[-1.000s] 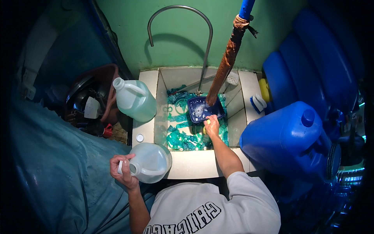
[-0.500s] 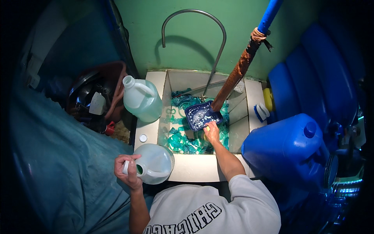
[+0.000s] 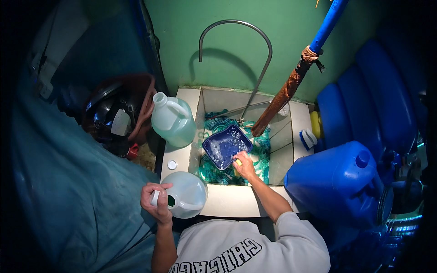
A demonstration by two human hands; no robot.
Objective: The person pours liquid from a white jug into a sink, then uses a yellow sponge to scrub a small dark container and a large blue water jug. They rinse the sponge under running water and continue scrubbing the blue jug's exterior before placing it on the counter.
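My left hand [image 3: 157, 204] is closed around a white piece [image 3: 155, 198] at the mouth of a translucent plastic jug [image 3: 191, 186]; its exact kind I cannot make out. The jug stands on the sink's near left corner, and its opening looks dark green inside. With my right hand [image 3: 246, 166] I grip a dark blue, squarish water dipper [image 3: 225, 148] by its near right side. Bubbly water shows inside the dipper, tilted over the sink. A yellow bit [image 3: 238, 162] shows at my right fingers.
A second jug [image 3: 175, 123], uncapped and holding liquid, stands on the tiled sink ledge [image 3: 227, 202] near a white cap [image 3: 171, 165]. Above the sink hang a curved metal faucet [image 3: 269, 50] and a wrapped pipe [image 3: 287, 93]. A brush [image 3: 308, 138] and blue container [image 3: 332, 177] sit right.
My right hand has brought the dipper left and nearer, out from under the wrapped pipe's end. My left hand keeps its grip at the jug's mouth. The whole view has shifted slightly.
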